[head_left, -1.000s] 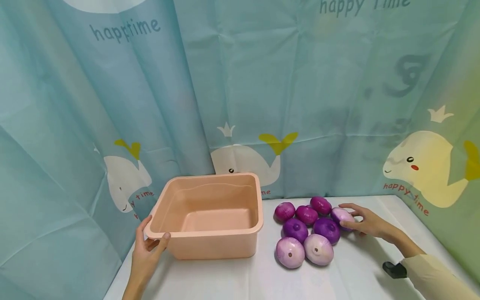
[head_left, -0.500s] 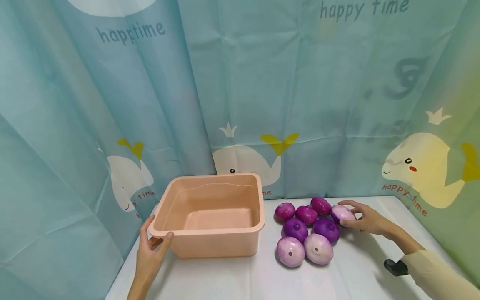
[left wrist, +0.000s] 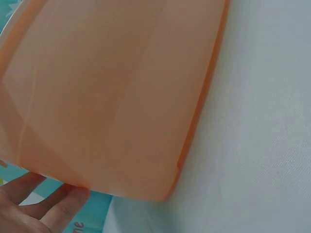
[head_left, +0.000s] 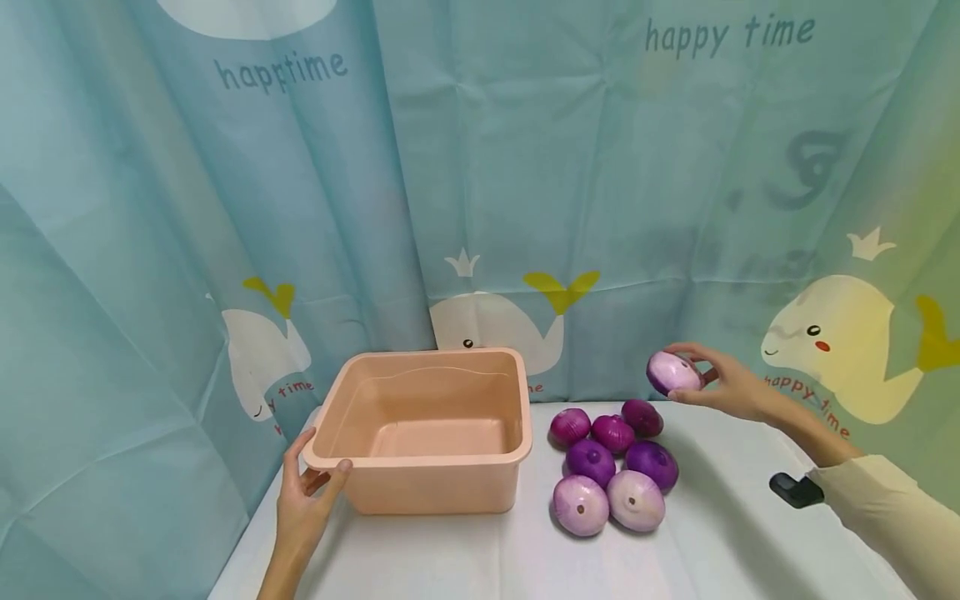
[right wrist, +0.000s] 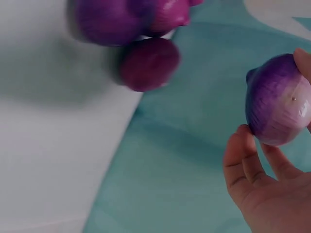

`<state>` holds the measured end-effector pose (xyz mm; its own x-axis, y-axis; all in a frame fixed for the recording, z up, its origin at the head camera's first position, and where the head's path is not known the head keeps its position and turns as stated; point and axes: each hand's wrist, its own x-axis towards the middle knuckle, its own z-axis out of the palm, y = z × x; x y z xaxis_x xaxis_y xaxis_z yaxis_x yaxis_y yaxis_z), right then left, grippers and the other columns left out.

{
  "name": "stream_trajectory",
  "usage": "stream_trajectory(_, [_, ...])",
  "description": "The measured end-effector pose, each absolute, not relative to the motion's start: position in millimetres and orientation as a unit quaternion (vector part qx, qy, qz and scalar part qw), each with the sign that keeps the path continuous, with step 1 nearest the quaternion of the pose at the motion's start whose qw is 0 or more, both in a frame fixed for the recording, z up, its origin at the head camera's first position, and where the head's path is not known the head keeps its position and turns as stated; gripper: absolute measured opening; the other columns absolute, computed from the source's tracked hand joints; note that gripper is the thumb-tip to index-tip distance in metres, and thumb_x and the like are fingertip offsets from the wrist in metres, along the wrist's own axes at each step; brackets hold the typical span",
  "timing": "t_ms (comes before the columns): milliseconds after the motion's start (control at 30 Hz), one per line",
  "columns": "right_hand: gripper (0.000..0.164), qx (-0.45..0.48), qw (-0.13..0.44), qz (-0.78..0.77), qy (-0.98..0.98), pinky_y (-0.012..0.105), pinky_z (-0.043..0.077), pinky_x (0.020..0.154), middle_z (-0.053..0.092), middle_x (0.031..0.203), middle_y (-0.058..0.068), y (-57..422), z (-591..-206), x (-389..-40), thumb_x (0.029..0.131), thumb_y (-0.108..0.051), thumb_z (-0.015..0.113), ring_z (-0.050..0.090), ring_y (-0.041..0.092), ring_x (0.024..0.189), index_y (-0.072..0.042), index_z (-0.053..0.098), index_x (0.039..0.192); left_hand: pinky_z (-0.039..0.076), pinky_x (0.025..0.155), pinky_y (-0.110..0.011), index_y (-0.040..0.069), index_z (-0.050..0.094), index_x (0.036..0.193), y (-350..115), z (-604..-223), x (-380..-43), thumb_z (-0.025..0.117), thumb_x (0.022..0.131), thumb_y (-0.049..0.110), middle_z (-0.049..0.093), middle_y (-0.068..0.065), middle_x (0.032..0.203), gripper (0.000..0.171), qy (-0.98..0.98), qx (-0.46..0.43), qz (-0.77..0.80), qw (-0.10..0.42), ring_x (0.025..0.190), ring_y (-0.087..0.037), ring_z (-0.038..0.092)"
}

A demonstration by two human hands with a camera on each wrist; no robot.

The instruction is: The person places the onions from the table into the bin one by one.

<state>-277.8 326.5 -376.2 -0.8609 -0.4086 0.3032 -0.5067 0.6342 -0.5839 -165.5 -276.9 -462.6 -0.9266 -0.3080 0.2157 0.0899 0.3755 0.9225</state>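
"Onion [head_left: 673,372], the purple-and-pale one: where was it?"

"Up off the counter [head_left: 420,562]. Half a second earlier it sat at the right of the cluster; now the right hand [head_left: 726,387] held it in the air, pinched between thumb and fingers."

"And what did that mean for the work?"

"By my reading, the lift had succeeded and the grip looked secure. Seven onions [head_left: 591,463] remained bunched on the counter, right of the tub [head_left: 435,492]."

"Left hand [head_left: 302,515]?"

"Same as before: it gripped the tub's near left corner, thumb at the front, fingers along the side."

"Textures?"

"The lifted one looked glossy and smooth, a squat globe, deep purple at its nub, paling towards the other end; likely slippery. The tub seemed to be peach plastic with rounded corners and a lip. Behind, the whale-printed curtain [head_left: 510,150] hung creased."
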Motion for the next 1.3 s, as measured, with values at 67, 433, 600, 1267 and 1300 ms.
stream_trajectory(67, [0.064,0.254,0.082,0.341,-0.901,0.029,0.054,0.067,0.061,0.129,0.017,321.5,-367.2,-280.1,0.087,-0.016,0.084,0.062,0.018,0.094,-0.01,0.054,0.143,0.049,0.08,-0.009,0.025,0.022,0.163,-276.5,-463.5,-165.4,0.07,0.1,0.025,0.039,-0.018,0.158,0.079,-0.804,0.07,-0.562,0.182,0.103,0.012,0.052])
stream_trajectory(433, [0.066,0.245,0.114,0.325,-0.906,0.029,0.055,0.07,0.061,0.127,0.013,307.9,-345.8,-283.6,0.087,-0.022,0.085,0.065,0.023,0.091,-0.015,0.055,0.145,0.05,0.079,-0.008,0.028,0.026,0.161,-271.1,-465.0,-162.8,0.071,0.099,0.027,0.041,-0.022,0.157,0.077,-0.784,0.086,-0.584,0.19,0.12,-0.019,0.06])
stream_trajectory(600, [0.066,0.252,0.115,0.314,-0.908,0.028,0.056,0.071,0.062,0.128,0.012,304.8,-348.7,-284.4,0.086,-0.023,0.086,0.065,0.025,0.091,-0.015,0.056,0.144,0.049,0.077,-0.008,0.03,0.024,0.162,-267.9,-463.7,-160.4,0.07,0.1,0.03,0.04,-0.026,0.157,0.078,-0.781,0.085,-0.59,0.19,0.127,-0.047,0.056])
stream_trajectory(1267, [0.066,0.323,0.016,0.296,-0.899,0.041,0.055,0.076,0.056,0.14,0.012,236.8,-302.1,-306.9,0.084,-0.02,0.087,0.066,0.025,0.092,-0.019,0.055,0.142,0.047,0.074,-0.006,0.035,0.022,0.162,-262.4,-467.6,-162.1,0.071,0.098,0.039,0.039,-0.026,0.158,0.081,-0.784,0.12,-0.578,0.191,0.129,-0.048,0.055])
stream_trajectory(1300, [0.065,0.331,0.015,0.296,-0.896,0.042,0.055,0.078,0.057,0.14,0.011,228.8,-299.8,-309.6,0.084,-0.02,0.087,0.066,0.025,0.092,-0.019,0.055,0.141,0.047,0.074,-0.006,0.035,0.022,0.162,-262.1,-467.9,-162.6,0.071,0.098,0.039,0.039,-0.026,0.158,0.08,-0.783,0.12,-0.579,0.192,0.129,-0.047,0.055])
